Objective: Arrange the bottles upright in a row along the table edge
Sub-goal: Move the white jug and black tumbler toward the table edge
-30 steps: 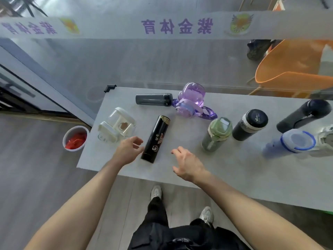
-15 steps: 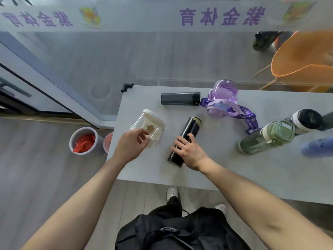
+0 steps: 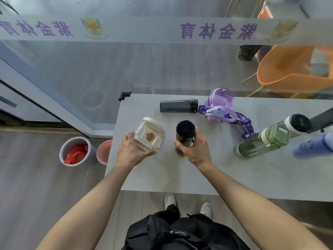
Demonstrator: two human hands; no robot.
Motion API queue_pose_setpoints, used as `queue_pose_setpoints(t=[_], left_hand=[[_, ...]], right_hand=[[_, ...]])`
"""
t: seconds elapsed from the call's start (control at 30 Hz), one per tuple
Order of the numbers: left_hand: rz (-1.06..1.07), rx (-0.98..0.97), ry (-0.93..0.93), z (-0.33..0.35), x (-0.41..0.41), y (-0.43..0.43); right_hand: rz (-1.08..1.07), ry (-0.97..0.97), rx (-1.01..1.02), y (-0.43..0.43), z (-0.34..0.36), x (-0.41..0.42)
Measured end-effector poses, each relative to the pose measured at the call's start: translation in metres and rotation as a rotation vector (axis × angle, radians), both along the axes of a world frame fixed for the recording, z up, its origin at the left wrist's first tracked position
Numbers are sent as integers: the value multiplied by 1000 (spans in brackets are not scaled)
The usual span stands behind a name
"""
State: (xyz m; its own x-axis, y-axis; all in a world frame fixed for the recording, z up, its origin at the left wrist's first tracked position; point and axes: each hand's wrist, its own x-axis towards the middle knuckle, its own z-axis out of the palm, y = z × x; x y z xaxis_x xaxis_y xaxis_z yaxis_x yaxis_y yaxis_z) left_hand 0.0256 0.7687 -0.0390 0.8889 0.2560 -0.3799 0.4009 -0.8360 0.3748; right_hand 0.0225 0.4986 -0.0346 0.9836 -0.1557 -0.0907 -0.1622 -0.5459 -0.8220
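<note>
My right hand (image 3: 195,149) grips a black flask (image 3: 185,131), which stands nearly upright on the grey table (image 3: 180,177). My left hand (image 3: 130,150) holds a clear, white-lidded bottle (image 3: 150,135) lying on its side near the table's left edge. A dark grey bottle (image 3: 178,105) lies flat at the back. A purple bottle (image 3: 219,105) with a strap lies beside it. To the right are a green bottle (image 3: 261,142), a black-capped bottle (image 3: 295,123) and a blue bottle (image 3: 313,146).
Two small bins (image 3: 75,151) stand on the floor left of the table. A glass wall runs behind the table's far edge, with an orange chair (image 3: 292,73) beyond it. My feet (image 3: 187,202) are under the near edge.
My right hand took the black flask and tipped it from lying to nearly upright. My left hand closed on the clear bottle. The view shifted left.
</note>
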Motion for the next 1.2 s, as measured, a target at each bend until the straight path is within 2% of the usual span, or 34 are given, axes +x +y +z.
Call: queue_pose_setpoints(t=[0.27, 0.4, 0.63, 0.8, 0.97, 1.2], left_hand=[[-6, -106, -39, -28, 0, 11], [2, -129, -73, -31, -1, 14], [-54, -92, -200, 4, -4, 18], [-128, -81, -399, 36, 23, 17], [-330, -34, -384, 39, 43, 4], [-347, -60, -416, 45, 68, -13]], right_hand=[[-12, -4, 27, -4, -4, -10], [21, 61, 5, -13, -15, -9], [117, 235, -72, -37, -41, -11], [121, 265, -154, -47, -37, 5], [114, 266, -201, -56, -27, 15], [102, 220, -199, -73, -22, 44]])
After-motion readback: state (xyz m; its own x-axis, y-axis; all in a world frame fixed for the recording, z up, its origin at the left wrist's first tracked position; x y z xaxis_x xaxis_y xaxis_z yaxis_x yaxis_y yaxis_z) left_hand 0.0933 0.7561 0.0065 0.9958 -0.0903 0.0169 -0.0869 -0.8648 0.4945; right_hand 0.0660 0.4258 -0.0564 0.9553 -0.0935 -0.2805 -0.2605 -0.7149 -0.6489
